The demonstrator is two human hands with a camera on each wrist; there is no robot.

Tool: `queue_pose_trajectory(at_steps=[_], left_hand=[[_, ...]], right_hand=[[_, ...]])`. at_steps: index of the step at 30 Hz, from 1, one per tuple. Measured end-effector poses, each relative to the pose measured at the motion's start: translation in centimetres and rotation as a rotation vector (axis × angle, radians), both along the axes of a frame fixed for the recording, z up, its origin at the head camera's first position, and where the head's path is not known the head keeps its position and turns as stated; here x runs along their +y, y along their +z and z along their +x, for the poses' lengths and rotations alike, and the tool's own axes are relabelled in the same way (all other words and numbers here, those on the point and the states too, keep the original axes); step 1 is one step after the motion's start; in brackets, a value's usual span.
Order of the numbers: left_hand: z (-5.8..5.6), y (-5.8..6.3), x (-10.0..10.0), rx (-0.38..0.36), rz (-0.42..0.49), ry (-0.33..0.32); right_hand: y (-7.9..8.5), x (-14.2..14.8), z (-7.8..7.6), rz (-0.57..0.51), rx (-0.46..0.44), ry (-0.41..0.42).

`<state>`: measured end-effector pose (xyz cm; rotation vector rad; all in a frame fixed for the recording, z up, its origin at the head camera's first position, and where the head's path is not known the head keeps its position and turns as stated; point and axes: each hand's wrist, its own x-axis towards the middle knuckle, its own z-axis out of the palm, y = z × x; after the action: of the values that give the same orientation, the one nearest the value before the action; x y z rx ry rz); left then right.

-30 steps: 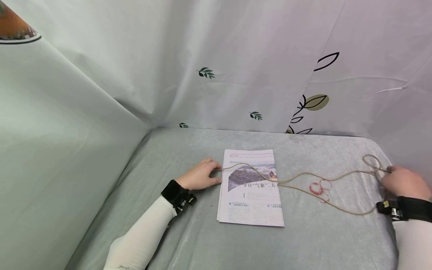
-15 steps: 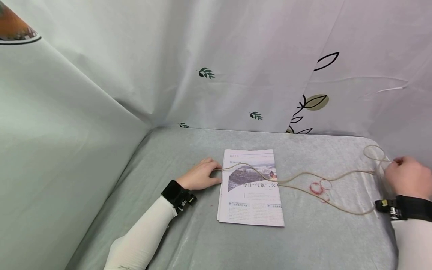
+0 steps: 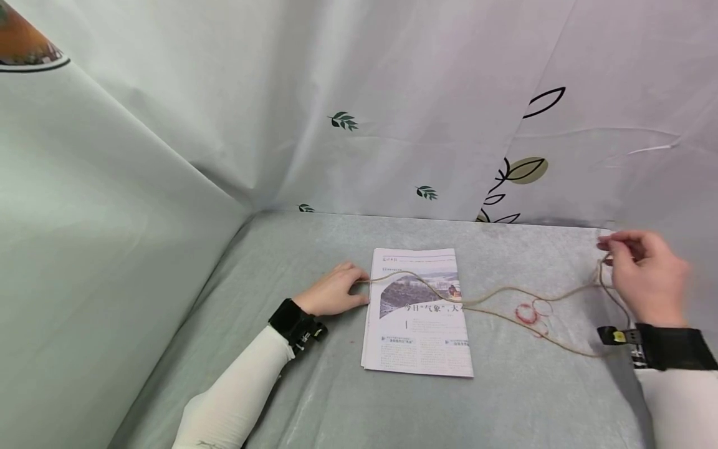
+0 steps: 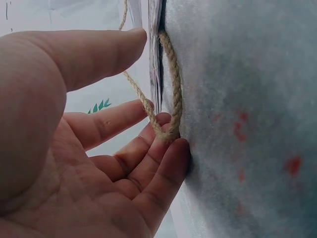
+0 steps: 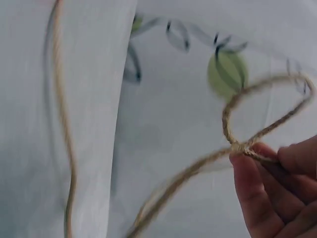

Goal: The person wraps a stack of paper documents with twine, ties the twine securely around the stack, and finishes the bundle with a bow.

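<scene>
A folded newspaper [image 3: 417, 349] lies on the grey cloth-covered table. A jute rope [image 3: 505, 289] crosses its upper part in the head view and runs right in two strands. My left hand [image 3: 335, 292] rests at the newspaper's left edge. In the left wrist view the rope [image 4: 176, 89] makes a bend at that edge, touching the fingertips; the thumb stands apart from it. My right hand [image 3: 650, 274], raised at the table's right side, pinches the rope. The right wrist view shows a loop of rope [image 5: 229, 119] standing up from the thumb and fingers.
Red marks [image 3: 526, 313] show on the tablecloth [image 3: 527, 393] between the rope strands. White curtains [image 3: 392, 81] with leaf prints enclose the table at the back and both sides.
My right hand has lifted and moved left and away from me, carrying the rope's loop end up with it. The left hand and the newspaper have stayed where they were.
</scene>
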<state>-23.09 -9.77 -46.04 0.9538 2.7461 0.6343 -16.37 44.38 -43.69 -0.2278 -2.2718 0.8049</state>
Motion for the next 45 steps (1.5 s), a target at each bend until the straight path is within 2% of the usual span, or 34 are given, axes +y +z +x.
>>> queue_pose_trajectory(at_steps=[4,8,12,15,18,20,22,27,30,33,38,40,43,45], left_hand=[[0.0,0.1,0.0,-0.010,0.006,0.009],[-0.2,0.2,0.1,-0.013,0.015,0.009],[-0.3,0.1,0.0,-0.009,0.022,0.009],[-0.3,0.1,0.0,-0.001,0.013,0.009],[-0.3,0.0,0.0,0.006,-0.001,0.005],[-0.3,0.0,0.0,0.006,-0.011,0.001],[-0.3,0.0,0.1,0.003,-0.017,-0.002],[-0.2,0.1,0.2,-0.012,-0.014,-0.002],[-0.2,0.2,0.2,-0.018,-0.014,-0.001],[-0.2,0.2,0.2,-0.013,-0.013,0.000],[0.0,0.3,0.0,-0.006,-0.005,0.005],[0.1,0.4,-0.1,-0.004,-0.008,0.007],[0.1,0.4,-0.1,0.000,-0.009,0.008],[0.1,0.4,-0.1,-0.003,-0.013,0.007]], right_hand=[[0.1,-1.9,0.0,-0.026,0.073,0.242],[0.4,-3.8,-0.1,-0.053,0.069,0.374],[0.8,-5.9,-0.5,-0.139,0.015,0.472],[1.1,-7.2,-1.0,-0.232,-0.062,0.521],[1.0,-8.0,-1.9,-0.303,-0.172,0.520],[0.7,-8.0,-2.8,-0.297,-0.244,0.492],[0.1,-7.6,-3.7,-0.222,-0.300,0.442],[-1.3,-5.9,-5.6,0.067,-0.386,0.289],[-1.8,-5.4,-6.4,0.178,-0.445,0.258],[-1.9,-6.0,-7.3,0.273,-0.451,0.322],[-2.1,-8.6,-8.6,0.472,-0.355,0.545],[-2.3,-9.7,-9.0,0.523,-0.352,0.608],[-2.3,-11.1,-9.6,0.563,-0.402,0.637],[-2.2,-11.6,-10.0,0.579,-0.452,0.624]])
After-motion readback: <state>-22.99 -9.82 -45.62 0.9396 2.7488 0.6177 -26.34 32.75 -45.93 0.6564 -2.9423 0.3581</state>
